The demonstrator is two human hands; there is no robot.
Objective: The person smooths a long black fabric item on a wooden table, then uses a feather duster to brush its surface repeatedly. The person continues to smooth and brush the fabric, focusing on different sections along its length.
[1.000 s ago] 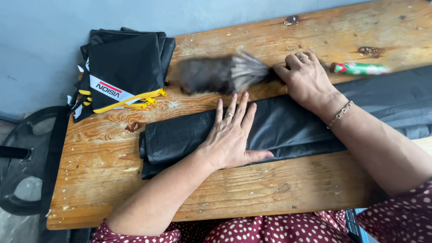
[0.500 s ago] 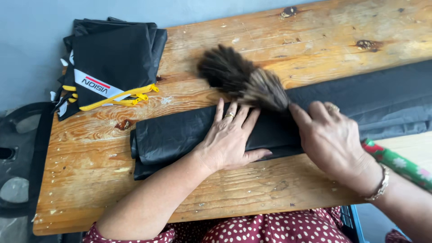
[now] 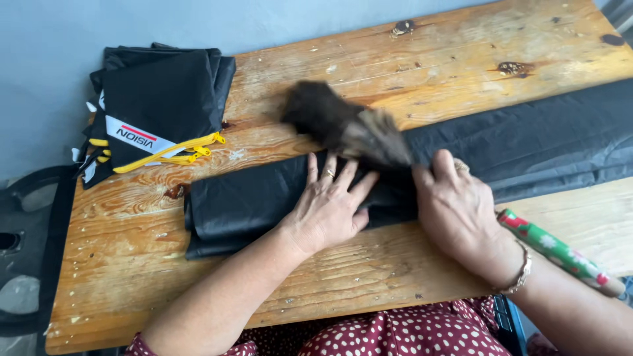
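Far left: a black chair [image 3: 26, 244] sits beside the bench [image 3: 409, 72], mostly out of frame. On the bench's left end we see a stack of folded black fabric pieces [image 3: 158, 105] with yellow cords and a white-and-red label, set well apart from the hands, seemingly parked out of the working area.

Centre: a long folded black sheet [image 3: 250, 201] runs from mid-bench off the right edge. Our left hand [image 3: 330, 204] lies flat on it, fingers spread, palm down. No closed grip, just pressing; we judge it pins the fabric so it doesn't slide or unfold.

Right of that: the right hand [image 3: 458, 211] is wrapped around the handle of a feather duster [image 3: 343, 125], grip closed on it. The brown feather head is blurred, lying over the sheet's upper edge just above the left fingertips. The green-and-red patterned handle end [image 3: 560, 250] sticks out past the wrist toward the lower right. A bracelet sits on that wrist.

Containers: none visible; nothing here holds anything inside it.
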